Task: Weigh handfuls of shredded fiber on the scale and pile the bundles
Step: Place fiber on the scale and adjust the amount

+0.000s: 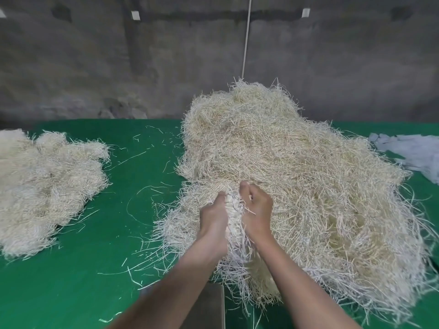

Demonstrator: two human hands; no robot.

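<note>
gripping one tuft of shredded fiber (234,217) between left hand (213,217) and right hand (257,210), fingers curled round it from either side, left fingertips buried in the strands. at the near side of the large fiber heap (308,167), spread from mid-table to the right edge. by the left edge of the green table (95,257), well apart, a lower pile of bundles (45,186). at the far right edge, pale grey strips (415,155). between the two piles, loose strands (136,155).
</note>
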